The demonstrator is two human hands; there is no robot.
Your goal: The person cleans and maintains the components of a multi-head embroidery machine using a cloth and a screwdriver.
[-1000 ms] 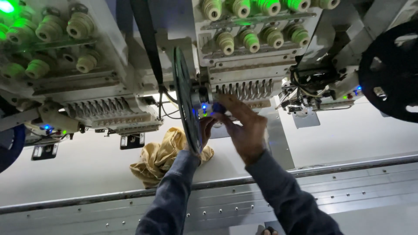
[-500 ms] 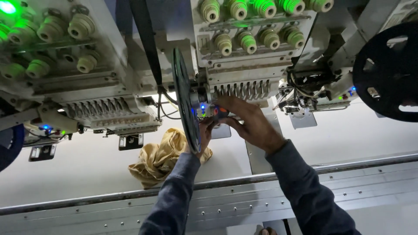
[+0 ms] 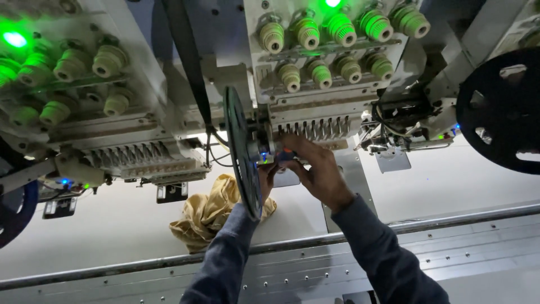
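Head view: dark reel (image 3: 241, 151) edge-on, long axis vertical, right hand (image 3: 318, 171) fingers curled beside its hub.

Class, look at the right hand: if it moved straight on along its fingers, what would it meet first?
The right hand points up-left at the small lit device beside the dark reel, probably touching it already; depth is unclear.

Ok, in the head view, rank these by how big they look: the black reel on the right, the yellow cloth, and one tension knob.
1. Black reel, though cropped and nearer.
2. Yellow cloth, partly hidden.
3. Tension knob, clearly smallest.
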